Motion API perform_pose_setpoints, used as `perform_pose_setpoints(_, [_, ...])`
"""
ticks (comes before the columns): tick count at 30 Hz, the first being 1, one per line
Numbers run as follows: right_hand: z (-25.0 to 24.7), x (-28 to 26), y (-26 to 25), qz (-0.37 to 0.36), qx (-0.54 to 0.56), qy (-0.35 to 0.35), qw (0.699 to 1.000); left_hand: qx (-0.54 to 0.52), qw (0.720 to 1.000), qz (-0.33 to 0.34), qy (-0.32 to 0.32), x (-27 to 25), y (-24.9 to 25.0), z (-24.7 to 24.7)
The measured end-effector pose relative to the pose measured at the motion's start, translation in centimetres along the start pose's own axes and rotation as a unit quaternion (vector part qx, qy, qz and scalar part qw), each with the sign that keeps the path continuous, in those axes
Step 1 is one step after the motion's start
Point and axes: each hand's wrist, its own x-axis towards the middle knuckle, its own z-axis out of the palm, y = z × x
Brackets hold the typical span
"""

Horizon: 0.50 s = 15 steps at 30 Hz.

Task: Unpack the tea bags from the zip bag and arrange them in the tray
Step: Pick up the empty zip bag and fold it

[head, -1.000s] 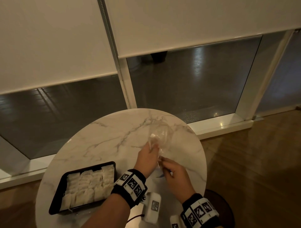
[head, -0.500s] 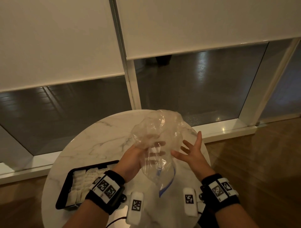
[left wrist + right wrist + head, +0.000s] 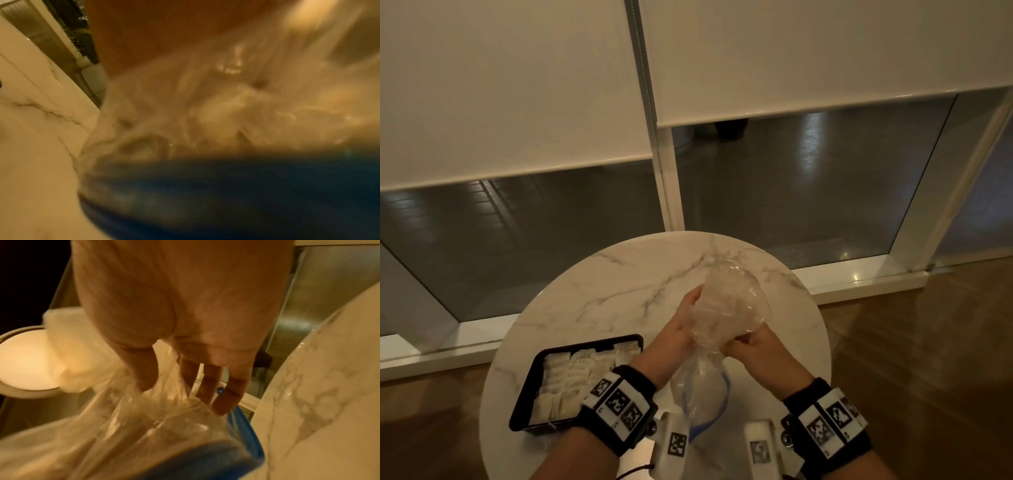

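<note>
Both hands have closed in on the zip bag (image 3: 726,308) since half a second ago, when my right hand (image 3: 758,354) stood apart with fingers spread; now it pinches the crumpled plastic at the bag's waist. My left hand (image 3: 678,329) holds the bag's far, closed end from the left side; its fingers look wrapped onto the plastic, though the left wrist view is too blurred to confirm how.

Judgement: I hold the bag bottom-up, closed end far and raised, blue zip mouth (image 3: 717,404) hanging near me, so that anything left inside would drop toward the opening. Squeezing at the waist reads as checking or flattening an empty bag.

Zip bag appearance: clear, thin, heavily creased, ballooned slightly at the far end. I see no tea bag inside it in the head view. In the right wrist view my fingers (image 3: 224,402) curl onto bunched plastic just beside the blue zip strip (image 3: 244,428). Bag is held above the tabletop (image 3: 619,287), right of centre, not resting on it.

Tray (image 3: 524,394): black, at near left on the tabletop, well apart from the bag. Tea bags (image 3: 566,380) fill it in tight rows, pale paper squares standing edge to edge; part is hidden behind my left wristband.

Judgement: unpacking looks essentially complete; remaining work is setting the bag aside.
</note>
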Motion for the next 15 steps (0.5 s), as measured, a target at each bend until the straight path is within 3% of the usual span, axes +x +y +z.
perform_pose_setpoints(3, [0.6,-0.3,-0.1,0.0,-0.032,-0.013,0.999,0.003,1.0,-0.002,0.01,-0.5,0.0,-0.1])
perform_pose_setpoints(7, [0.2,-1.5,-0.3,-0.009,-0.011,0.002,1.0,0.051,0.995,0.057,0.062,-1.0,0.1,-0.5])
perform_pose_setpoints(10, [-0.2,-2.1,-0.4,-0.035,-0.092,0.007,0.995,0.091,0.987,0.079,0.11,-1.5,0.3,-0.2])
perform_pose_setpoints(15, [-0.4,-1.7,-1.2,-0.064,-0.142,0.033,0.987,0.029,0.994,0.084,0.056,-2.6,1.3,1.7])
